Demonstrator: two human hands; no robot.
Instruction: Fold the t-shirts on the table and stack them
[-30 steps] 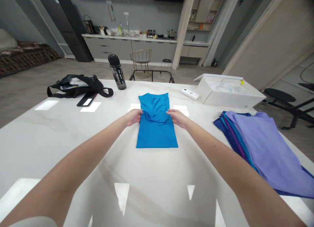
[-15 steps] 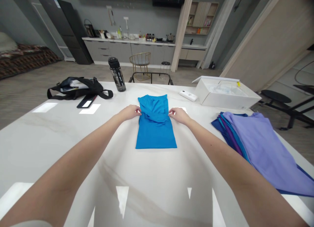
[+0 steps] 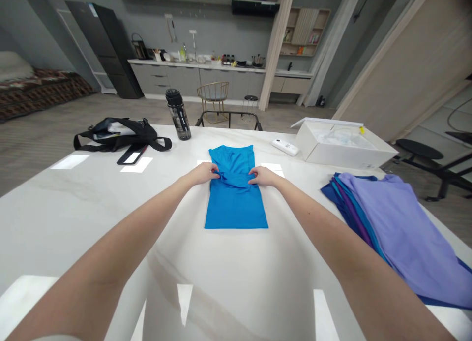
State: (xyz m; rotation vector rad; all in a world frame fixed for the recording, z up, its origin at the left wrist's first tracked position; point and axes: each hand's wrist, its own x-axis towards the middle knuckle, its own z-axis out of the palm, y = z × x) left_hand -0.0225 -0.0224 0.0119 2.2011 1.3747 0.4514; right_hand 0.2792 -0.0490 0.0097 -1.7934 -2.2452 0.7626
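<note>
A blue shirt [image 3: 236, 208], folded into a narrow strip, lies on the white table [image 3: 236, 272] in front of me. Its near half is flat with a straight lower edge, while its far half is wrinkled, with a bunched fold across the middle. On the left edge of that fold, the fingers of my left hand [image 3: 203, 173] are closed on the cloth. My right hand [image 3: 264, 176] pinches the fold from the right edge, thumb and forefinger together. Both forearms reach in from the lower corners.
Right of me is a pile of garments with a lavender one [image 3: 401, 232] on top. Behind it stands an open white box [image 3: 342, 151] beside a white remote-like device [image 3: 285, 147]. A black bottle [image 3: 178, 115], black bag [image 3: 125, 134] and phone [image 3: 132, 155] are at the back left.
Both hands have moved inward over the shirt's edges. The fold between them is drawn together into a tighter band. The view has tilted slightly upward.
</note>
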